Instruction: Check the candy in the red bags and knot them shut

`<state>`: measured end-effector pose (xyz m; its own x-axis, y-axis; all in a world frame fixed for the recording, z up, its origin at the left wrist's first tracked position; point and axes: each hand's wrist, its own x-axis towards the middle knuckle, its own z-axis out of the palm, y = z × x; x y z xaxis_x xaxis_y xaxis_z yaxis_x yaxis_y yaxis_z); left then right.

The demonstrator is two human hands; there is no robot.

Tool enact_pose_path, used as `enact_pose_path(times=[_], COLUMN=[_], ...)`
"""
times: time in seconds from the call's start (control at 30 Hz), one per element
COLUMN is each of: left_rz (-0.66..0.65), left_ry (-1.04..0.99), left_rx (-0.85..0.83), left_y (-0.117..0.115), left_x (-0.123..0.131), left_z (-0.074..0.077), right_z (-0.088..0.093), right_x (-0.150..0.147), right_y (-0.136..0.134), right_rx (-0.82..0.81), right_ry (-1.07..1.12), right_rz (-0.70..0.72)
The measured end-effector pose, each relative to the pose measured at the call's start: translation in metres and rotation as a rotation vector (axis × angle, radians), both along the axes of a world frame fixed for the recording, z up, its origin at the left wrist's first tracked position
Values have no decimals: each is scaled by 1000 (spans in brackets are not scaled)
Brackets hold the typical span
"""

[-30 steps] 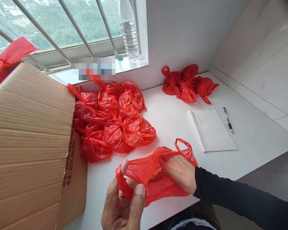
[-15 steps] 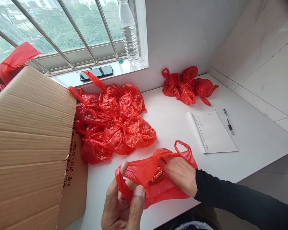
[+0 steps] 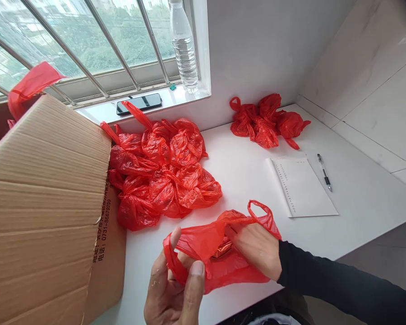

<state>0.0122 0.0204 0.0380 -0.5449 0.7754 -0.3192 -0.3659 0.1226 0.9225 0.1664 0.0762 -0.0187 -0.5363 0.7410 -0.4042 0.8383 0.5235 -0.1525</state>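
Observation:
A red plastic bag (image 3: 237, 271) with loop handles is held open low in the middle of the head view. My left hand (image 3: 174, 289) grips one of its handles, which loops around the fingers, with the thumb on the near side. Through the bag's mouth reaches my right hand (image 3: 257, 248), its fingers hidden inside the bag. Beside those fingers shows a shiny red packet (image 3: 222, 248), mostly covered; whether they grip it I cannot tell. The bag's other handle (image 3: 261, 212) stands up loose beyond my right wrist.
Several knotted red bags (image 3: 165, 180) lie left of centre, and more red bags (image 3: 267, 119) sit by the wall. A cardboard box (image 3: 47, 203) stands at left. A notebook (image 3: 302, 187) and pen (image 3: 325, 174) lie right; a phone (image 3: 138, 104) and bottle (image 3: 185, 54) are on the sill.
The view has shifted very slightly, so things appear a little farther right. Both hands keep the same hold and place at the bag.

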Motion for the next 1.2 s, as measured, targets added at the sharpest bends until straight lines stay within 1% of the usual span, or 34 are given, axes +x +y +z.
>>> enact_pose_path(times=[0.1, 0.23, 0.3, 0.37, 0.43, 0.5, 0.6, 0.67, 0.8, 0.97, 1.07, 1.2], left_rz=[19, -4, -26, -24, -37, -35, 29, 63, 83, 149, 123, 26], left_ry=[81, 355, 469, 536, 555, 574, 575, 536, 426, 470, 485, 489], left_rx=[53, 149, 182, 212, 208, 154, 28, -18, -39, -19, -6, 12], left_y=[0, 1, 3, 4, 4, 5, 6, 6, 3, 0, -2, -6], left_x=[-3, -7, -7, -7, -7, -6, -4, -2, 0, 2, 1, -4], left_z=[-11, -30, -35, -38, -39, -39, -38, -36, -40, -53, -58, -58], right_z=[-2, -4, -4, -5, -5, -6, -7, -8, -6, 0, -2, -12], right_x=[1, 2, 2, 1, 1, 1, -1, -2, -6, -10, -9, -7], right_y=[-1, -2, -2, -3, -3, -3, -3, -4, -4, -3, -5, -10], right_rx=[-13, -33, -39, -46, -54, -57, -53, -52, -63, -93, -95, -71], right_ry=[6, 33, 39, 39, 40, 44, 56, 67, 97, 143, 175, 171], right_rz=[3, 0, -11, -27, -42, -52, -67, -79, -112, -164, -177, -194])
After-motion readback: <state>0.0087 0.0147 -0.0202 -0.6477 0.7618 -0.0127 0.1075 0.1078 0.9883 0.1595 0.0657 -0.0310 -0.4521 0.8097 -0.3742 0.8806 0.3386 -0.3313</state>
